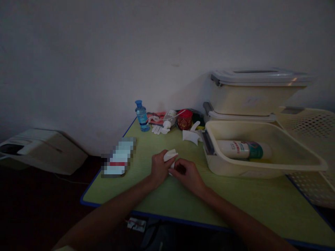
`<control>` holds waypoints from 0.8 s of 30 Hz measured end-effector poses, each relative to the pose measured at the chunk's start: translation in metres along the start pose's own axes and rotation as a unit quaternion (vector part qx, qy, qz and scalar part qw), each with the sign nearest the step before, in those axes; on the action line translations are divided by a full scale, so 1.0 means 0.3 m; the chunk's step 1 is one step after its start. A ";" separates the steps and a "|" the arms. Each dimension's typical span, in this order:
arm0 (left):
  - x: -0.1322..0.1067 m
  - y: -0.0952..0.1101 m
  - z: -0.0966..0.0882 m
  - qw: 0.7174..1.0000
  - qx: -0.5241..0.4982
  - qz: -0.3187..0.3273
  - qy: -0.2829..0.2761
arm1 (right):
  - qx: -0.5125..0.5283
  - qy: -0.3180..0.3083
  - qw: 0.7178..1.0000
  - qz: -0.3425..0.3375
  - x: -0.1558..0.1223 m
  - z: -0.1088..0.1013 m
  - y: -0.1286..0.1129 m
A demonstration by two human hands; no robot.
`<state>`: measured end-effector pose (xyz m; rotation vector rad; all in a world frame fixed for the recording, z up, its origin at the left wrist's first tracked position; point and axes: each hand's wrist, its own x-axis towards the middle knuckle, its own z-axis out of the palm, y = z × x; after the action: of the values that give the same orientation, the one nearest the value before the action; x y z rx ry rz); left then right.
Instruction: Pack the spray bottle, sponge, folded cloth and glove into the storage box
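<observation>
While the left hand (159, 169) clasps a white piece (170, 154) over the green table (142, 150), the right hand (190, 175) pinches its lower end. Blue bottle (142, 118): upright, beyond both hands.

Counter (183, 205) green, edged blue. Toward wall: blue bottle (142, 120), upright; red patterned jar (184, 121) to its right. Right side: open cream tub (235, 169), white-and-teal canister (235, 150) lying inside; lidded bin (243, 99) behind. Perforated basket (311, 122) far right. White boxy object (49, 150) far left, off the edge.
</observation>
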<state>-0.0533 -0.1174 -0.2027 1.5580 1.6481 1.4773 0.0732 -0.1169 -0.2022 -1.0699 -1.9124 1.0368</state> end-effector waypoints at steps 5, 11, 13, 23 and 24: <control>0.004 -0.004 0.002 1.000 0.028 0.010 0.007 | 0.047 -0.017 0.998 0.028 0.010 0.002 0.006; 0.003 -0.003 -0.002 0.999 0.044 0.025 0.004 | 0.076 -0.025 0.996 0.032 0.010 0.003 -0.001; 0.001 -0.001 -0.003 0.999 0.048 0.024 0.004 | 0.080 -0.024 0.996 0.021 0.007 0.002 -0.006; 0.006 -0.001 0.003 1.000 0.007 0.004 0.026 | 0.141 -0.012 0.989 0.053 0.023 0.000 0.026; 0.006 0.000 0.003 1.000 0.008 0.007 0.027 | 0.142 -0.002 0.988 0.060 0.023 0.002 0.027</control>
<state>-0.0530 -0.1154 -0.2023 1.5543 1.6862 1.5299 0.0725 -0.1082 -0.2083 -1.0276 -1.6572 1.3335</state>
